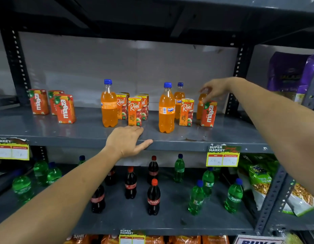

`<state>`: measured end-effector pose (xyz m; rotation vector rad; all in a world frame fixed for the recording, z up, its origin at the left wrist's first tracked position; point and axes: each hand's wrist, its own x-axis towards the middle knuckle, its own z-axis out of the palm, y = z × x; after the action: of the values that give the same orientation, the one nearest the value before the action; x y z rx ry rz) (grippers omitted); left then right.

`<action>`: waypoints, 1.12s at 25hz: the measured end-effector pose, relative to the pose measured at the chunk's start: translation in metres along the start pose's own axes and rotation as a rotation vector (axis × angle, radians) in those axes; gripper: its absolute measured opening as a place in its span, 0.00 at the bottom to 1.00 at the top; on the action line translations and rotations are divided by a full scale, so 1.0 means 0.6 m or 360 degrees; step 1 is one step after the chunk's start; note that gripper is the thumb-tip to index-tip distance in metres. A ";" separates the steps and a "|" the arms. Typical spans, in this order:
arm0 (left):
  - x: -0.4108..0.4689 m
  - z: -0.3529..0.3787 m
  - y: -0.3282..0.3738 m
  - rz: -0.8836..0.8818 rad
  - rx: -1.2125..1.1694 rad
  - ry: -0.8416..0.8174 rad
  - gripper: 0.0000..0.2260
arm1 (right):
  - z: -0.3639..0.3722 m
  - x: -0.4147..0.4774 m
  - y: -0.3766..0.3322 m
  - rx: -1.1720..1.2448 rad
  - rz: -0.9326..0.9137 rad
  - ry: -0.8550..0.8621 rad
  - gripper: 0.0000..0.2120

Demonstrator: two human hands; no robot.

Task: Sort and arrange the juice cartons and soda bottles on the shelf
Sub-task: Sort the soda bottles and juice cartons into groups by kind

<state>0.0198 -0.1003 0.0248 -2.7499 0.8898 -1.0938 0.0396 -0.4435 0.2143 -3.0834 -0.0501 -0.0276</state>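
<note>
On the middle shelf [82, 136], three red Maaza cartons [64, 108] stand at the left. Several orange Real apple cartons [134, 111] cluster in the centre, with one more Real carton [186, 112] further right. One Fanta bottle [109, 104] stands left of the cluster and another Fanta bottle [166, 110] right of it, with a third bottle [179, 97] behind. My left hand [126, 140] lies flat on the shelf's front edge, fingers apart, holding nothing. My right hand [214, 89] curls over the top of a back-right Fanta bottle [200, 106], hiding its cap. A lone Maaza carton [209, 113] stands in front.
The lower shelf carries scattered Coca-Cola bottles [153, 198] and green Sprite bottles [233, 196]. Snack bags [260, 182] fill the bay at the right, purple bags [290, 71] above them. A price tag [223, 155] hangs from the shelf edge. Slotted uprights [239, 71] frame the bay.
</note>
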 end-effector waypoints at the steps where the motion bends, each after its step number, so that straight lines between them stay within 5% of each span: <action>1: -0.001 0.000 -0.002 0.0002 -0.0006 0.0001 0.38 | 0.012 0.005 0.005 0.0015 0.0039 -0.0093 0.29; 8: -0.003 -0.001 -0.017 0.0068 -0.0066 -0.0043 0.36 | 0.007 0.003 0.007 0.0060 -0.0065 -0.0166 0.07; 16: -0.047 -0.013 -0.089 0.0030 -0.0080 -0.0069 0.42 | -0.016 -0.098 -0.095 0.0278 0.0033 -0.0302 0.13; 28: -0.239 -0.057 -0.427 -0.0059 0.0009 -0.0107 0.41 | 0.015 -0.066 -0.536 0.0299 -0.0164 -0.0347 0.14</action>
<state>0.0407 0.1947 0.0263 -2.7909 0.8296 -1.0014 -0.0106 -0.1230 0.2228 -2.8792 -0.2084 0.2911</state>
